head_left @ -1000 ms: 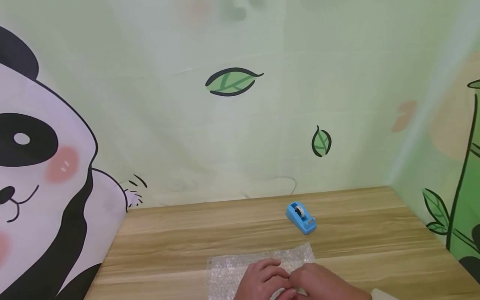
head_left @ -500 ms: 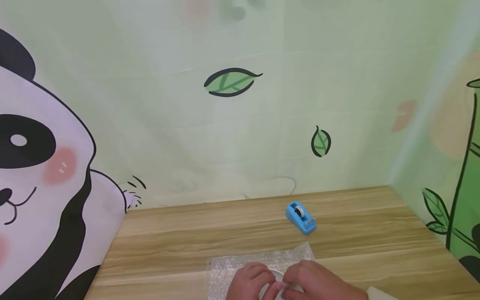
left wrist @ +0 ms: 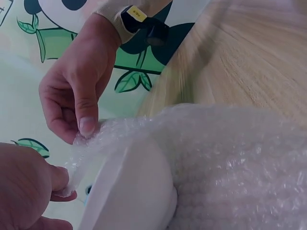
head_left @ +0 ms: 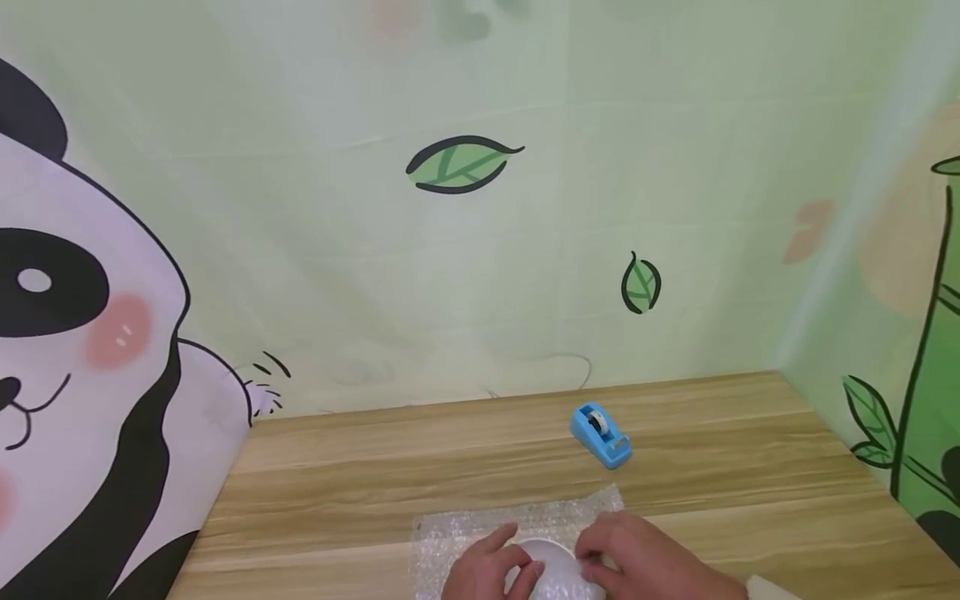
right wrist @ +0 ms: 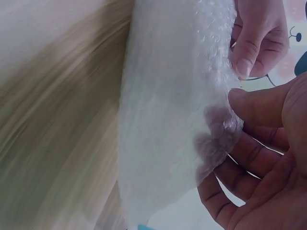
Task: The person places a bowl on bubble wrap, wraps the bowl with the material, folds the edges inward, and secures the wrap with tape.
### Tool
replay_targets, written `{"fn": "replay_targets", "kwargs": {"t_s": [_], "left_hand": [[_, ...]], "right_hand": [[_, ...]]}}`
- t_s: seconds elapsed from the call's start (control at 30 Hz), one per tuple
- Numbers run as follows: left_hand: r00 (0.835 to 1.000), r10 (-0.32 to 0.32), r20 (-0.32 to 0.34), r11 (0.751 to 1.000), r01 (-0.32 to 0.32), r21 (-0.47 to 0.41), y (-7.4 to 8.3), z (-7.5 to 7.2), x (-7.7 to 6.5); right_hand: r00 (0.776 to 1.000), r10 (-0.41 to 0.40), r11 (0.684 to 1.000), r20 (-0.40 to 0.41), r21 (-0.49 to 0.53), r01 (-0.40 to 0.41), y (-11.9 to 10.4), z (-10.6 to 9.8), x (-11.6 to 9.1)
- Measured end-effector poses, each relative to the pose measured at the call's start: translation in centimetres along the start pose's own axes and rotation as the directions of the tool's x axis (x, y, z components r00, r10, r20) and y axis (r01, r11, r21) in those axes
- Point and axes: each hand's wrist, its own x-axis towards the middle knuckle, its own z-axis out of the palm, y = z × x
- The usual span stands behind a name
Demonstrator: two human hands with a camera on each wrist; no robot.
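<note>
A white bowl (left wrist: pixel 134 187) sits on a sheet of clear bubble wrap (head_left: pixel 450 542) at the table's near edge, and the head view cuts it off at the bottom. My left hand (head_left: pixel 487 571) is at the bowl's left side; the left wrist view has it pinching the wrap's edge between thumb and fingers. On the other side my right hand (head_left: pixel 648 560) pinches the same raised edge, its fingertips showing through the wrap (right wrist: pixel 168 105) in the right wrist view. Between the hands the wrap stands up beside the bowl.
A blue tape dispenser (head_left: pixel 602 435) with a roll of tape stands farther back on the wooden table (head_left: pixel 360 450). Behind the table hangs a green printed cloth (head_left: pixel 337 250) with a panda and leaves. A wrist camera (left wrist: pixel 156 33) is strapped to the right wrist.
My hands have drawn apart, the left going left and the right staying near the bowl's right side. More of the white bowl shows between them. The tape dispenser has stayed put.
</note>
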Motion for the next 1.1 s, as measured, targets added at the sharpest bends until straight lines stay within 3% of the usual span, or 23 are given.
{"fn": "replay_targets", "kwargs": {"t_s": [0.13,0.4,0.53,0.73,0.97,1.1], "left_hand": [[0.996,-0.016,0.083,0.999,0.02,-0.049,-0.3,-0.2,0.1],[0.978,-0.072,0.197,0.995,0.084,-0.055,-0.2,-0.9,0.6],[0.979,-0.064,0.195,0.996,0.074,-0.043,-0.3,-0.9,0.6],[0.987,0.005,0.159,1.0,-0.007,0.007,-0.6,-0.4,0.4],[0.993,0.044,0.11,0.999,-0.048,0.027,-1.1,0.0,0.4],[0.995,0.054,0.087,0.997,-0.058,0.041,-1.2,0.1,0.5]], "right_hand": [[0.997,0.074,0.997,0.037,0.025,-0.075,0.3,-0.1,-0.3],[0.995,0.092,0.996,0.044,-0.008,-0.092,0.9,0.1,-0.6],[0.99,0.12,0.993,0.069,-0.01,-0.12,1.1,0.1,-0.6],[0.987,0.141,0.99,0.081,-0.013,-0.14,1.3,0.3,-0.7],[0.988,0.148,0.989,0.039,-0.023,-0.147,1.6,0.2,-0.9],[0.976,0.216,0.976,-0.002,-0.009,-0.216,1.6,-0.1,-1.0]]}}
